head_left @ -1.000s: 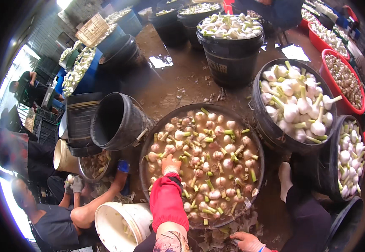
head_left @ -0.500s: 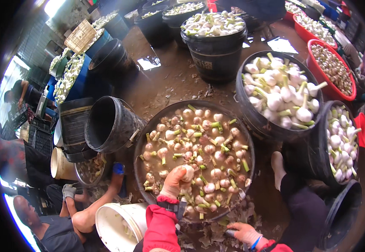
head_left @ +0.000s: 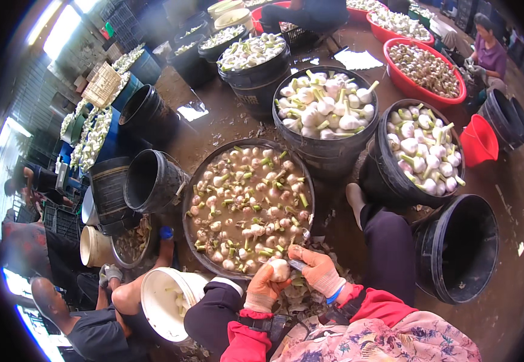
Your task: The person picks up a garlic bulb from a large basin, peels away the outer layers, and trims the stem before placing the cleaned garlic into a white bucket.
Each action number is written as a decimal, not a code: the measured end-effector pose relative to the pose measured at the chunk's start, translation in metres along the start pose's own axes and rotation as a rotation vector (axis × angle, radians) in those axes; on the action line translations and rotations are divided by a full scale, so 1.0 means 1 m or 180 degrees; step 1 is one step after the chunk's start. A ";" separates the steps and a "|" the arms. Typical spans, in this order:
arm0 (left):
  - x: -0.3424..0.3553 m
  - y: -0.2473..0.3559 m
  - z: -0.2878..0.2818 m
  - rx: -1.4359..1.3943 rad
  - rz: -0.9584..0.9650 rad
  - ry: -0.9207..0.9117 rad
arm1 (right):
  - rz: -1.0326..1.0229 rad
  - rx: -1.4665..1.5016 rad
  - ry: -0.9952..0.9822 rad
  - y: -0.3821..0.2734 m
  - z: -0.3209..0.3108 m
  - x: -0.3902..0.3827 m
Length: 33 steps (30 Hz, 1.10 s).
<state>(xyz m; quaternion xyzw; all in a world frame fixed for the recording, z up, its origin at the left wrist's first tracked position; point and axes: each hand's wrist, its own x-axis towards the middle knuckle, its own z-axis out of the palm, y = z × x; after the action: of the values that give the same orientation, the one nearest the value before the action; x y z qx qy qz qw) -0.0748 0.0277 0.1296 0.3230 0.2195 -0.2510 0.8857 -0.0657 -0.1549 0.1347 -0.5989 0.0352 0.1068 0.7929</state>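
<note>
My left hand (head_left: 262,288), in an orange-and-pale glove, grips a white garlic bulb (head_left: 279,271) in front of my lap. My right hand (head_left: 320,273), in a similar glove with a blue band at the wrist, holds a small knife (head_left: 298,265), its blade beside the bulb. Just beyond both hands lies a round dark basin (head_left: 187,208) of muddy water, full of floating bulbs with cut green stems. Pale peelings (head_left: 310,292) lie beneath my hands. A white bucket (head_left: 152,300) with some cut stems inside stands at my left.
Black buckets of white garlic (head_left: 373,178) stand ahead right, an empty black bucket (head_left: 455,247) at my right. A co-worker (head_left: 96,335) sits left, another person (head_left: 490,57) far right. Red tubs (head_left: 394,71), a red bucket (head_left: 479,139) and stacked black buckets (head_left: 108,187) surround the basin.
My left hand has drawn back from the basin with a bulb, down beside my right hand, which has risen with the knife. The view has shifted, showing my lap and more to the right.
</note>
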 end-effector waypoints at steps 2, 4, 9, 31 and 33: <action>-0.003 -0.010 0.003 0.0199 -0.0026 0.0072 | -0.0214 -0.0470 -0.0151 0.005 -0.005 -0.006; -0.005 -0.017 0.003 0.0654 -0.0196 0.0249 | -0.0097 -0.1016 -0.0270 -0.012 -0.002 -0.015; -0.009 -0.013 0.015 0.0888 -0.0396 -0.0040 | -0.0499 -0.1938 -0.0211 -0.006 -0.003 -0.023; -0.029 -0.034 0.032 -0.0605 0.0498 -0.0372 | 0.0581 -0.0622 0.0790 0.033 -0.050 0.015; -0.024 -0.035 0.030 -0.0539 0.0645 -0.0236 | -0.0112 -0.1836 0.0539 0.047 -0.038 0.002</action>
<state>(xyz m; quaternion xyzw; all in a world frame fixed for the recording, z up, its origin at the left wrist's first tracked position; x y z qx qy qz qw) -0.1071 -0.0088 0.1473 0.2581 0.1732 -0.1525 0.9382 -0.0710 -0.1787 0.0794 -0.8067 0.0590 0.0484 0.5860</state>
